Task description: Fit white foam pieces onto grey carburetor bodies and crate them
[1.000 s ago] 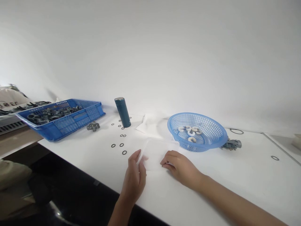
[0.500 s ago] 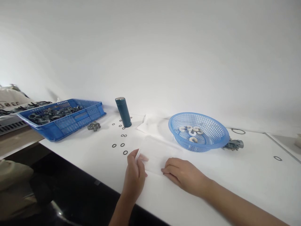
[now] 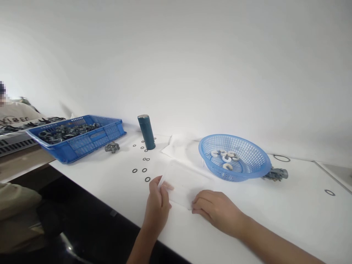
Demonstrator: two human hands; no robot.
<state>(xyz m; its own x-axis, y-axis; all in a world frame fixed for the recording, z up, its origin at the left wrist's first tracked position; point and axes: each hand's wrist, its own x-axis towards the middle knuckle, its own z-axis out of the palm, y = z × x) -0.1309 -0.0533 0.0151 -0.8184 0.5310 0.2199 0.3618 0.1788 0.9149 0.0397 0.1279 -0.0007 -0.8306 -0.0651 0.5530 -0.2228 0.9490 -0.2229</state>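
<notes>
A clear plastic bag [image 3: 183,181] lies flat on the white table [image 3: 115,183] in front of me. My left hand [image 3: 156,207] pinches the bag's left edge between thumb and fingers. My right hand [image 3: 217,211] rests on the bag's near right corner with fingers curled down on it. Several small black O-rings [image 3: 143,165] lie on the table just left of the bag. Behind the bag stands a round blue mesh basket [image 3: 247,170] holding several white C-shaped parts [image 3: 225,157].
A dark teal flask [image 3: 146,132] stands upright behind the O-rings. A blue crate [image 3: 90,141] of grey metal parts sits far left, with a loose grey part [image 3: 112,147] beside it. Another grey part [image 3: 276,174] lies right of the basket. A person sits at far left.
My right hand has slid toward me along the bag, from its far edge to its near right corner. The left hand keeps its pinch. The view has shifted slightly.
</notes>
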